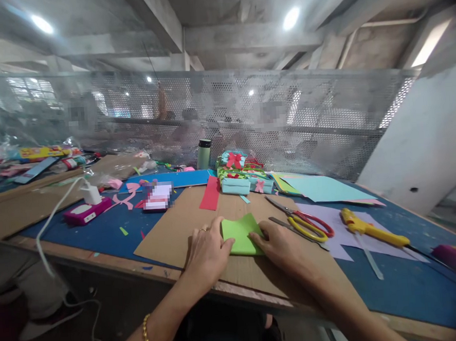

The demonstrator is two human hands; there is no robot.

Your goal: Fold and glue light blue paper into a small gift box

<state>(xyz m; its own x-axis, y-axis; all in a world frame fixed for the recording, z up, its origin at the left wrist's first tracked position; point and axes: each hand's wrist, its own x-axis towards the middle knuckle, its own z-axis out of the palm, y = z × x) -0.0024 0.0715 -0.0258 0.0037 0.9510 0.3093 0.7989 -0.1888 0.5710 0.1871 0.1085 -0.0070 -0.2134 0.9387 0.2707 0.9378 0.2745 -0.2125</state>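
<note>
A folded piece of bright green paper (243,236) is held between both hands just above the cardboard sheet (169,220). My left hand (209,246) grips its left edge, thumb pressed on the face of the paper. On the opposite edge my right hand (276,242) pinches it between thumb and fingers. Close to the right hand lie scissors (309,227) with red and yellow handles. Beyond the paper sit a red paper strip (210,193) and several small paper gift boxes (235,184) in light blue and green with bows.
A yellow glue gun (374,231) lies on lilac paper (327,216) at the right. Light blue sheets (325,187) are stacked behind it. To the left are a phone (158,197), a purple power strip (87,212) with a white charger and hanging cable, and a green flask (204,154) farther back.
</note>
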